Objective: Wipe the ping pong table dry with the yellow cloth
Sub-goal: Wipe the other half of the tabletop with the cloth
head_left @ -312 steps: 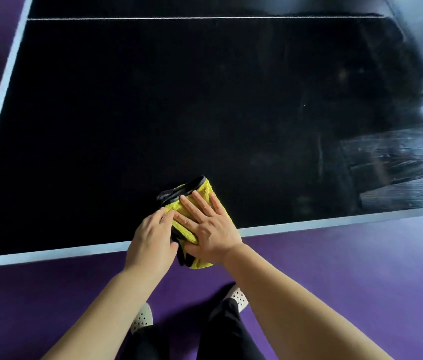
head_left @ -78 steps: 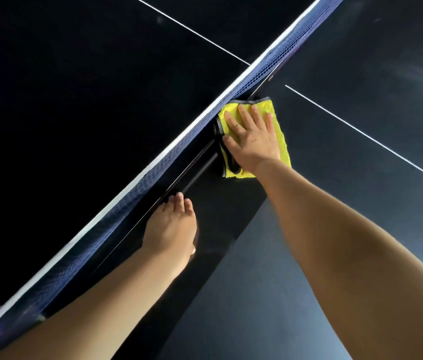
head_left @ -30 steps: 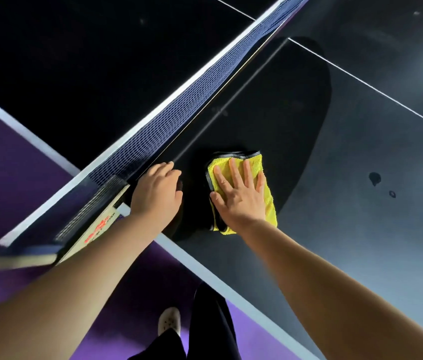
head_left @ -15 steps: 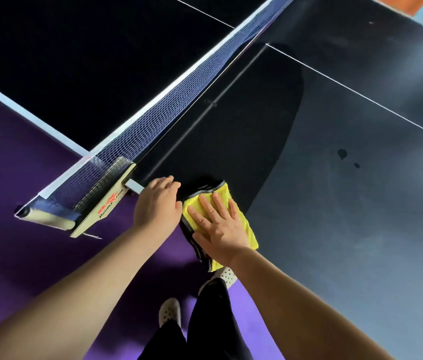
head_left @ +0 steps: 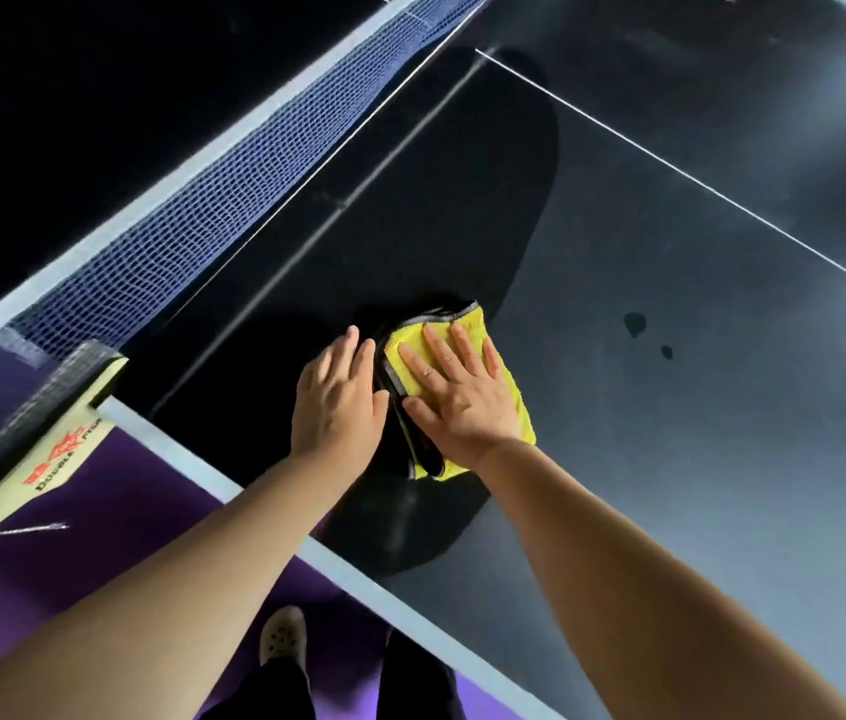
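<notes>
Under the right hand (head_left: pixel 462 402), fingers straight & spread, a folded yellow terry cloth w/ grey trim (head_left: pixel 522 418) lies pressed flat on the dark ping pong surface (head_left: pixel 670 407), near its white side edge. The left hand (head_left: pixel 338 402) lies flat just left of the cloth, fingers straight, holding nothing. A blue mesh net (head_left: pixel 234 168) runs beyond & left of both hands. Two dark spots (head_left: pixel 635 323) sit right of the right hand.

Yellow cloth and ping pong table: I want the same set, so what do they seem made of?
Yellow cloth: probably plush microfibre; fuzzy nap, grey bound edge. Ping pong table: probably painted board, smooth semi-gloss; pale sheen, crisp white lines.
</notes>
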